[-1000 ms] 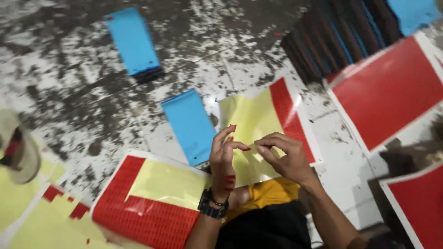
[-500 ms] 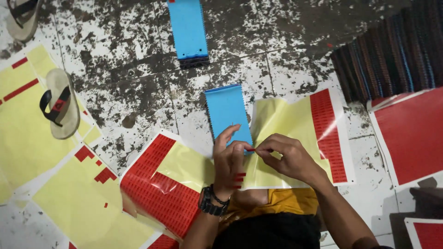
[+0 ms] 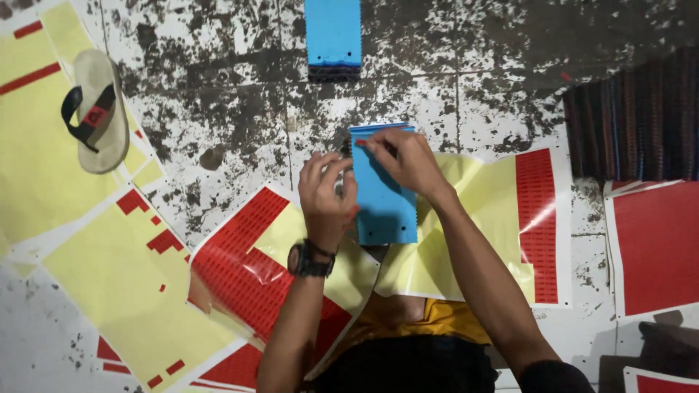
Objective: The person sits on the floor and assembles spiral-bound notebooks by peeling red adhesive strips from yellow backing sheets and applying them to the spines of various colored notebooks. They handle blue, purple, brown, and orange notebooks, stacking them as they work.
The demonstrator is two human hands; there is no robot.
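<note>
Blue card stack [image 3: 384,196] lay lengthwise, running up the frame's middle. The right hand [image 3: 408,159] pinched a small red sticker [image 3: 362,143] at its top-left corner; the left hand [image 3: 325,193], loosely curled at its left edge, had a grip that could not be told.

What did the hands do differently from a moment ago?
The right hand moved from the yellow sheet up onto the top of the blue stack, pressing a small red sticker there. The left hand moved up beside the stack's left edge. The other blue stack, sandal and red sheets lie as before.
</note>
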